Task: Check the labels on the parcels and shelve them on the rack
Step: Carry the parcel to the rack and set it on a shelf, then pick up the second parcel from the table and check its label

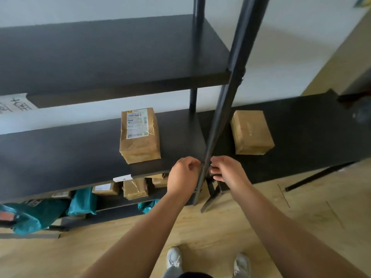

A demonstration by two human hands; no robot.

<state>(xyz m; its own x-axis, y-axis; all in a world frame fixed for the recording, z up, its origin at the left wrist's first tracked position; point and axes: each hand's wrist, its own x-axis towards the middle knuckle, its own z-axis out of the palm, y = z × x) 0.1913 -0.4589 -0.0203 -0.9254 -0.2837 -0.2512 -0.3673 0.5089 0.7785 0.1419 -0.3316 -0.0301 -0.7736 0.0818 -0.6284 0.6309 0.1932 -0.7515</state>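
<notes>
Parcels wrapped in brown paper are seen on the black rack, and all positions below are given relative to its front upright post. One labelled parcel lies flat on the middle shelf to the left of the post, its long axis running from the shelf's front edge toward the wall, with the white label facing up at the far end. A second plain parcel lies to the right of the post on the same level, its long axis also running front to back; no label is visible on its upper face. On the lower shelf, left of the post, smaller brown parcels and teal bags are partly hidden by the middle shelf's edge. Label print is too blurred to read. The left hand is curled loosely just left of the post and the right hand just right of it, fingers bent; whether either hand grips the post or anything else cannot be told, since the post blocks the space between them. A handwritten paper sign is cut off at the far left. Two light shoes are seen on the wood floor below the post.
</notes>
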